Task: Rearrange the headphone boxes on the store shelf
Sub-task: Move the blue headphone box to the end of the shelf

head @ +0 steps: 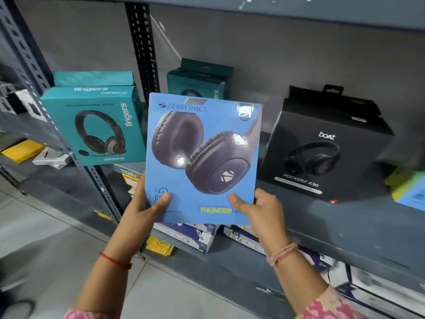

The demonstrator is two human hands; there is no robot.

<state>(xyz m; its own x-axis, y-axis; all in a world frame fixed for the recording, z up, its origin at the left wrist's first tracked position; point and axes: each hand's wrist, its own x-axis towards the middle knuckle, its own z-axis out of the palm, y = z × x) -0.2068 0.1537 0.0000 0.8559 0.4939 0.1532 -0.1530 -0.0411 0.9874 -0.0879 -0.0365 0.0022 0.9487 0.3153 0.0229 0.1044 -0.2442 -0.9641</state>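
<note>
"ZEBRONICS" blue box point(202, 157); "boat" black box point(326, 150)

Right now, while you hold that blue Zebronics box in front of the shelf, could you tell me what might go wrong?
1. Both the left hand and right hand pinch only the bottom corners of the Zebronics box, so it could tip forward.
2. The gap between the teal Fingers box and the black boAt box looks tight; sliding it in may knock a neighbour.
</note>
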